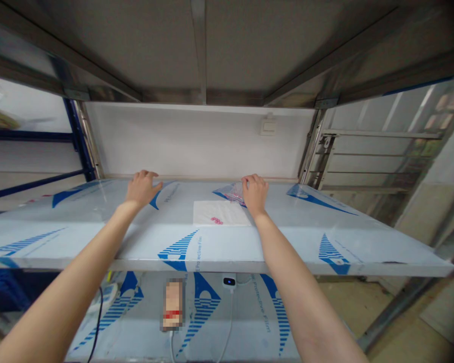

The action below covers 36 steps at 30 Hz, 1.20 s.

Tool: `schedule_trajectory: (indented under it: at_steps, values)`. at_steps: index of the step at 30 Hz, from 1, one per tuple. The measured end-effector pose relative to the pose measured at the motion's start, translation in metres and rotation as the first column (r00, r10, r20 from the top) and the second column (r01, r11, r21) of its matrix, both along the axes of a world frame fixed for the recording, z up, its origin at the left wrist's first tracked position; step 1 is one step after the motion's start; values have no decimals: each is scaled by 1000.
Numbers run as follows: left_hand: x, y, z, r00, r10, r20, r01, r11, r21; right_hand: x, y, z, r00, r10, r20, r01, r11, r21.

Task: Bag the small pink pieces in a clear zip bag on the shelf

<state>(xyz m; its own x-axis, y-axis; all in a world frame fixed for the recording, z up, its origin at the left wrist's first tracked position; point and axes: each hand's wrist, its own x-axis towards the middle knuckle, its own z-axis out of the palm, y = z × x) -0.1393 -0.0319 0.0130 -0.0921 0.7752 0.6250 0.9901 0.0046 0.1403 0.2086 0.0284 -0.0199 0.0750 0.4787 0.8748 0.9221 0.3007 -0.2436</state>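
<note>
Plastic bag lies just under the curled right hand, grip unclear; open, empty left hand rests on a steel shelf filmed in blue-printed "Protective Film", white paper between them, white wall panel beyond.

Switch plate on white back panel, upper middle. Blue steel rack upright at left edge. Lower shelf with blue-printed protective film, bottom middle: object blurred out, unreadable, small black device with white cable, black cable further left
</note>
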Motion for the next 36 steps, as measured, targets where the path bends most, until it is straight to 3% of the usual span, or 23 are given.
schedule_trajectory:
  at_steps: [2,4,6,9,16,20,22,23,24,26,29,30,31,32,34,36]
  values:
    - [-49,-7,-14,999,-18,-36,9,973,-232,-2,1,0,1000,4,11,-4,1000,-7]
    - [-96,-15,-34,1000,25,2,-22,929,-370,-2,4,0,1000,13,8,-13,1000,-23]
    - [-131,-26,-51,998,-52,47,66,933,-354,-3,7,-1,999,33,15,-32,998,-53]
    - [-152,-45,-61,988,-152,35,154,923,-352,-4,10,-2,997,59,51,-55,995,-86]
    - [-131,-65,-43,995,56,-83,-77,959,-271,-4,11,-5,989,112,100,-99,988,-122]
    - [-107,-55,-12,994,35,-108,-45,995,-92,-4,8,-3,987,118,108,-103,986,-131]
    - [-86,-44,8,993,29,110,-26,999,-28,-4,7,-1,987,120,105,-105,985,-136]
    - [-73,-37,18,954,-14,299,23,999,-25,-5,7,0,987,129,100,-114,984,-138]
    - [-59,-29,26,866,-81,494,90,996,6,-6,7,1,985,149,88,-136,981,-141]
    - [-28,-12,36,782,-202,590,207,976,60,-9,9,1,973,230,26,-223,962,-157]
    - [20,16,31,635,-352,688,330,928,170,-18,10,0,879,412,-239,-462,859,-220]
    - [36,25,26,581,-373,724,353,916,189,-21,9,-1,810,470,-350,-565,785,-255]
    - [51,34,18,458,-384,802,378,900,215,-25,8,-2,726,503,-468,-664,691,-287]
    - [66,41,10,413,-390,823,393,892,225,-29,5,-2,638,515,-573,-746,598,-293]
    - [94,51,-7,370,-426,825,421,869,260,-36,-1,-4,463,531,-709,-872,416,-258]
    - [116,55,-22,363,-493,791,466,831,305,-42,-8,-5,334,553,-764,-930,325,-171]
